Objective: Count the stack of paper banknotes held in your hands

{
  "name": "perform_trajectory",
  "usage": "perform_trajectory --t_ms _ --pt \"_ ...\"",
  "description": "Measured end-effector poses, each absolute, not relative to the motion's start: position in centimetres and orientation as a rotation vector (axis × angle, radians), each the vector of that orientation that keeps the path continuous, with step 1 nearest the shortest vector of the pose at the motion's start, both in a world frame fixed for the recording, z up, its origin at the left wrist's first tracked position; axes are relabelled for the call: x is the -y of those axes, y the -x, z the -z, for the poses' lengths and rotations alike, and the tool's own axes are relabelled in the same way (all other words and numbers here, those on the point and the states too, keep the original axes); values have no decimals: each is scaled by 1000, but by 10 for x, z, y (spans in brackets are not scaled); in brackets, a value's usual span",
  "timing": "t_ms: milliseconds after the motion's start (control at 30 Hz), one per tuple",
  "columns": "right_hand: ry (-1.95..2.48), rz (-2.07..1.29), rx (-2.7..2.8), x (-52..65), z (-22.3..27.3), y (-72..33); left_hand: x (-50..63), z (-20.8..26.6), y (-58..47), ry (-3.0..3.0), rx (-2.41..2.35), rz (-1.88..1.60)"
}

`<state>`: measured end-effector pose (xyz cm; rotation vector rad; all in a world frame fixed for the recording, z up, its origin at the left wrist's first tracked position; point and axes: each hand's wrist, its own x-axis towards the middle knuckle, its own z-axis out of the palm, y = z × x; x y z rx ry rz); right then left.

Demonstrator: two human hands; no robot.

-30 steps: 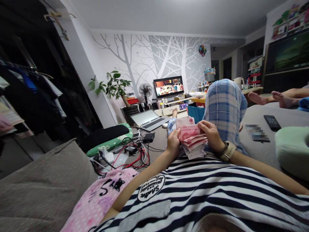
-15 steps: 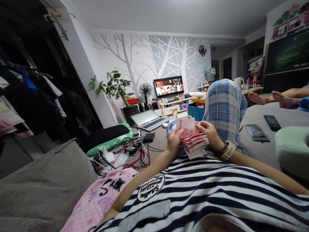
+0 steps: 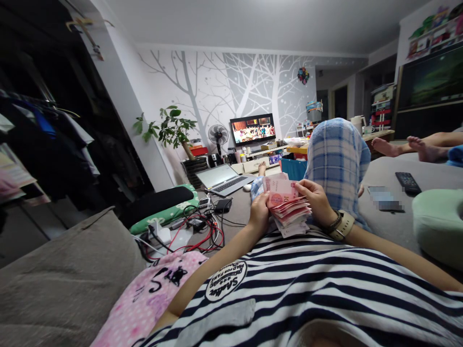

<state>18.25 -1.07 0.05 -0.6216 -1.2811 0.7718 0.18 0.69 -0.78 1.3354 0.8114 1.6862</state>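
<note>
A fanned wad of pinkish-red banknotes (image 3: 289, 208) is held above my lap, in front of the striped shirt (image 3: 289, 274). My left hand (image 3: 259, 212) is closed around the wad's left side, thumb on top. At the upper right edge of the top note, my right hand (image 3: 315, 198) pinches with thumb and forefinger; its other fingers are curled. Several notes bend down toward my belly, with paler ones lowest. On my right wrist sit a beige watch (image 3: 342, 225) and a dark bracelet.
To the left are an open laptop (image 3: 224, 179), tangled cables (image 3: 208, 233) and a pink blanket (image 3: 159, 294). A remote (image 3: 408, 183), a blurred phone (image 3: 385, 198) and a green cushion (image 3: 439, 224) lie right. My raised knee (image 3: 336, 159) is ahead; another person's feet (image 3: 401, 147) rest beyond.
The right hand has shifted slightly at the upper right edge of the notes, and one more note seems folded down onto the lower fan. The left hand keeps its hold.
</note>
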Motion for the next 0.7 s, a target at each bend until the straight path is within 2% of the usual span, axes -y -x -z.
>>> perform_trajectory --t_ms 100,700 --pt "620 -777 1267 11 -1 -182 -5 6 -3 -1322 -751 -1590" --pt "595 -761 1283 17 -2 -182 -10 11 -7 -1279 -612 -1533"
